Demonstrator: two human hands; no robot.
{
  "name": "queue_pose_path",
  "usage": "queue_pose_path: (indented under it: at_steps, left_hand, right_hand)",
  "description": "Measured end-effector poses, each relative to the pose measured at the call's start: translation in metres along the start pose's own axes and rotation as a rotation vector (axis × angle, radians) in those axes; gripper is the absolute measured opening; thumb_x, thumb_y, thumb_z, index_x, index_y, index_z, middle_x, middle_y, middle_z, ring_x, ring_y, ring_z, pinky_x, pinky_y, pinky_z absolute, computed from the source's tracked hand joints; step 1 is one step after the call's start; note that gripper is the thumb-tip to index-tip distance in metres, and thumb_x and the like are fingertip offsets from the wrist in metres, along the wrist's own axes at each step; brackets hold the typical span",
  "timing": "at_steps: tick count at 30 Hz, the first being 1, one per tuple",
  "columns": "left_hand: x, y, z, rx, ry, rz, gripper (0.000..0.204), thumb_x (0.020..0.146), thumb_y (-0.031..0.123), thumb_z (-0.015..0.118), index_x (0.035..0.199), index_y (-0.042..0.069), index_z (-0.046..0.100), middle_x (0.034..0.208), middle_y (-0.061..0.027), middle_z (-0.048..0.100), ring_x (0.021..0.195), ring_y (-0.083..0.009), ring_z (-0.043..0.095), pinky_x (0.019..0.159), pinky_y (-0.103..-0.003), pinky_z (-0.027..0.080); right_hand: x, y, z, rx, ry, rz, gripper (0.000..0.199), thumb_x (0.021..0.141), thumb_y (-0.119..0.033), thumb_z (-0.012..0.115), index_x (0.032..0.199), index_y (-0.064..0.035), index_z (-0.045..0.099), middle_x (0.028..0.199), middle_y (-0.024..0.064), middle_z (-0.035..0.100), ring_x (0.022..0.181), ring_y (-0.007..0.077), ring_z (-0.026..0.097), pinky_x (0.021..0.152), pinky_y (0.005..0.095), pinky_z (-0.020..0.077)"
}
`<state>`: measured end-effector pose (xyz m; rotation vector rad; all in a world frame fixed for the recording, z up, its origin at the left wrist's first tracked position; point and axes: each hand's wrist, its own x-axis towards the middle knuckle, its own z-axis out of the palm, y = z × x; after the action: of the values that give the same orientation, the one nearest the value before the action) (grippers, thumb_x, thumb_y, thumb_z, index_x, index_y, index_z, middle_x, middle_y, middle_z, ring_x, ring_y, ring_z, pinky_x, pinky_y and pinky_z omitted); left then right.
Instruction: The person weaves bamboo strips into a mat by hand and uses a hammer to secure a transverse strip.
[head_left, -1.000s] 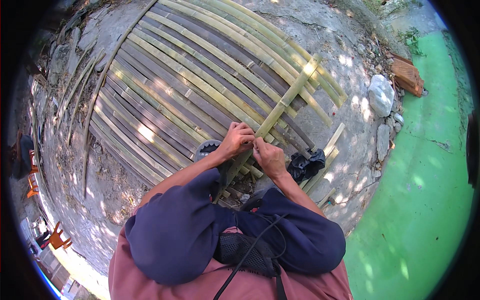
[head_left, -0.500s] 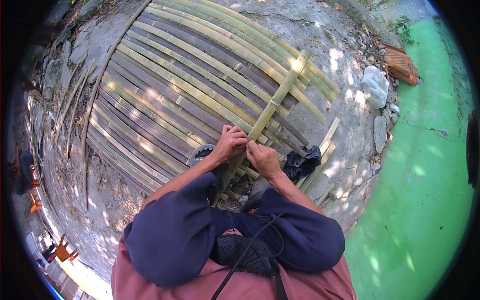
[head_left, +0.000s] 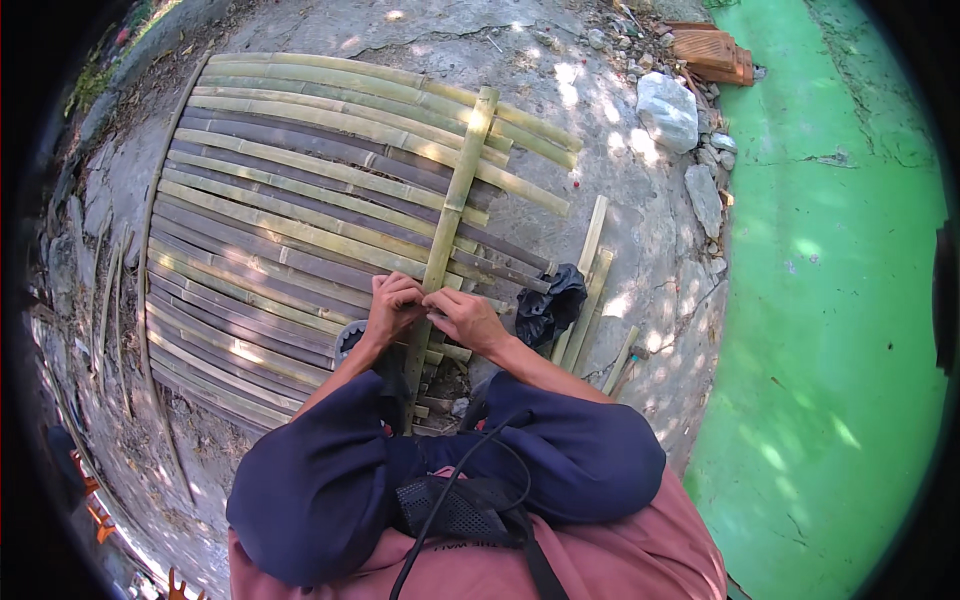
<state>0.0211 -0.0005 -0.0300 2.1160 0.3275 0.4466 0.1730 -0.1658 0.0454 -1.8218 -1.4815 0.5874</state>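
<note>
Two hands met over a single pale bamboo crosspiece (head_left: 447,222) at the near edge of a mat of split bamboo slats (head_left: 290,225) laid on the concrete ground (head_left: 620,200). The left hand (head_left: 393,308) was curled, its fingers bent down onto the crosspiece where it passed over the nearest slats; the right hand (head_left: 466,320) lay just beside it, touching it, fingers pinched at the same spot. Whether either hand gripped a tie or only the bamboo could not be told. Both forearms were covered by dark blue sleeves (head_left: 330,470). A black bundle (head_left: 548,305) rested near the right hand, on the loose bamboo strips (head_left: 588,285) lying beside the mat. The crosspiece ran away from the person, crossing the slats to the mat's far edge. Beyond the mat, a white sack (head_left: 668,110) lay among stones, with a stack of reddish tiles (head_left: 712,52) behind it. A green painted surface (head_left: 830,300) bordered the concrete on the right.
</note>
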Motion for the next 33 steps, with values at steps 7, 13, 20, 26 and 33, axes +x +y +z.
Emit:
queue_pose_path:
  at_steps: [7, 13, 20, 26, 33]
  left_hand:
    - [0.006, 0.008, -0.006, -0.040, -0.045, -0.018, 0.020, 0.073, 0.018, 0.095, 0.084, 0.018, 0.078, 0.092, 0.0089, 0.076, 0.099, -0.0135, 0.068, 0.096, -0.038, 0.034]
    - [0.003, 0.006, -0.008, -0.002, -0.026, -0.025, 0.021, 0.074, 0.021, 0.097, 0.082, 0.018, 0.077, 0.093, 0.0094, 0.074, 0.100, -0.0123, 0.067, 0.095, -0.038, 0.033]
    - [0.003, 0.002, -0.006, -0.003, -0.011, -0.037, 0.022, 0.071, 0.018, 0.098, 0.083, 0.017, 0.080, 0.093, 0.0066, 0.073, 0.098, -0.0146, 0.067, 0.092, -0.036, 0.035]
    - [0.009, 0.011, -0.003, -0.062, -0.008, -0.095, 0.022, 0.073, 0.017, 0.097, 0.084, 0.014, 0.078, 0.089, 0.0036, 0.075, 0.095, -0.0171, 0.070, 0.092, -0.036, 0.039]
    - [0.001, 0.005, -0.022, -0.118, 0.007, -0.170, 0.020, 0.077, 0.009, 0.096, 0.088, 0.006, 0.079, 0.096, -0.0032, 0.082, 0.096, -0.0217, 0.078, 0.094, -0.037, 0.050]
  right_hand:
    - [-0.005, 0.008, -0.013, 0.118, 0.200, 0.313, 0.017, 0.096, -0.012, 0.080, 0.109, -0.0038, 0.073, 0.099, 0.0101, 0.073, 0.087, 0.0244, 0.076, 0.078, 0.0366, 0.0611]
    - [-0.015, 0.026, -0.028, 0.131, 0.279, 0.385, 0.012, 0.097, -0.006, 0.077, 0.107, -0.0020, 0.072, 0.099, 0.0110, 0.074, 0.085, 0.0230, 0.076, 0.078, 0.0351, 0.0609]
    - [-0.036, 0.013, -0.013, 0.137, 0.231, 0.304, 0.016, 0.094, -0.002, 0.080, 0.108, -0.0010, 0.073, 0.097, 0.0119, 0.073, 0.085, 0.0236, 0.076, 0.076, 0.0357, 0.0597]
    - [-0.057, 0.016, -0.020, 0.087, 0.185, 0.363, 0.016, 0.095, -0.004, 0.079, 0.110, -0.0027, 0.073, 0.099, 0.0116, 0.073, 0.089, 0.0268, 0.077, 0.079, 0.0376, 0.0620]
    - [-0.046, 0.020, -0.021, -0.147, 0.294, 0.272, 0.019, 0.088, -0.002, 0.078, 0.106, -0.0058, 0.072, 0.099, 0.0097, 0.070, 0.097, 0.0312, 0.072, 0.087, 0.0424, 0.0548]
